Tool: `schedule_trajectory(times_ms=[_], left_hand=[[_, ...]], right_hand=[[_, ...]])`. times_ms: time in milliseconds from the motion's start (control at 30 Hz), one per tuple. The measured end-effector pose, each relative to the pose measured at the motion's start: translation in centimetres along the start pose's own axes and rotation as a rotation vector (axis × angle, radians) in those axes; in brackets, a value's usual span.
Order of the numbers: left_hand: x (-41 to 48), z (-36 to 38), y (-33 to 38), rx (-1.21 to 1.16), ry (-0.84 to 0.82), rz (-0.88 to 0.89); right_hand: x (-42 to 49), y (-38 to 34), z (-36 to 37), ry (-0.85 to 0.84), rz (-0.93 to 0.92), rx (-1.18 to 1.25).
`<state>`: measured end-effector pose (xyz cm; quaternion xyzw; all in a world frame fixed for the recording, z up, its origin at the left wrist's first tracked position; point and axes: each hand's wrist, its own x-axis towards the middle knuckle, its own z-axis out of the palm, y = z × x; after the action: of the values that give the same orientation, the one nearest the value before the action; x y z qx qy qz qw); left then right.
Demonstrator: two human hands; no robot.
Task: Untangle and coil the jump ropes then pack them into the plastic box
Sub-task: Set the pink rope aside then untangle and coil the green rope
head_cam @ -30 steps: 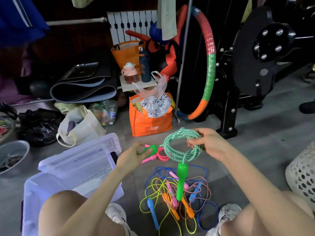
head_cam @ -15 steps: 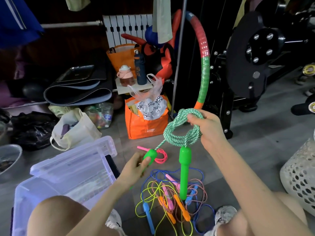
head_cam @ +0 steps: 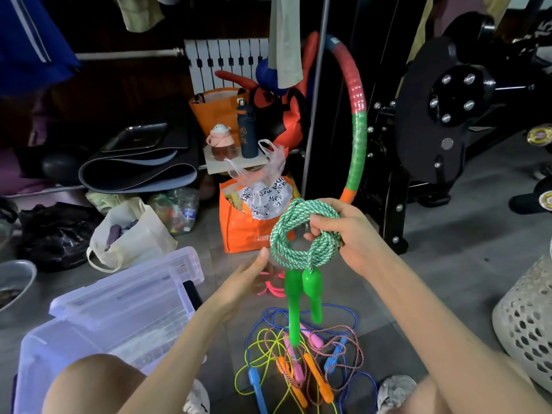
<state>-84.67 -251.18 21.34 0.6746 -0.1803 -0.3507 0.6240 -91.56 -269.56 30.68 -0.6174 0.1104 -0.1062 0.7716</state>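
Observation:
My right hand (head_cam: 346, 234) grips a coiled green-and-white jump rope (head_cam: 286, 237) in the air, its two green handles (head_cam: 301, 297) hanging down side by side. My left hand (head_cam: 248, 276) is open just left of and below the coil, holding nothing. On the floor below lies a tangle of jump ropes (head_cam: 301, 366) in yellow, blue, pink and orange. A pink rope (head_cam: 271, 289) lies partly hidden behind my left hand and the green handles. The clear plastic box (head_cam: 113, 318) stands open at the lower left, its lid tilted up at the back.
An orange bag (head_cam: 254, 231) stands on the floor behind the coil. A cream tote bag (head_cam: 131, 237) sits left of it. A white perforated basket (head_cam: 528, 324) is at the right edge. Black exercise equipment (head_cam: 442, 115) and a striped hoop (head_cam: 357, 121) stand behind. My knees frame the bottom.
My left hand has let go of the second green handle, which now hangs beside the first. The left hand has opened. The coil in my right hand looks fuller.

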Motion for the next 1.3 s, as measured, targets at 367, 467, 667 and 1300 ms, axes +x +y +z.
schedule_trajectory(times_ms=[367, 467, 667, 1300], left_hand=[[4.4, 1.7, 4.7, 0.131, -0.187, 0.240], [5.4, 2.4, 5.5, 0.055, -0.134, 0.232], [6.0, 2.4, 4.8, 0.030, -0.063, 0.220], [12.3, -4.8, -7.0, 0.637, 0.050, 0.131]], right_hand=[[1.8, -3.5, -0.1, -0.135, -0.013, 0.103], [2.7, -4.7, -0.9, -0.074, -0.017, 0.224], [4.2, -3.4, -2.8, 0.061, 0.015, 0.152], [8.4, 9.5, -5.8, 0.089, 0.211, -0.229]])
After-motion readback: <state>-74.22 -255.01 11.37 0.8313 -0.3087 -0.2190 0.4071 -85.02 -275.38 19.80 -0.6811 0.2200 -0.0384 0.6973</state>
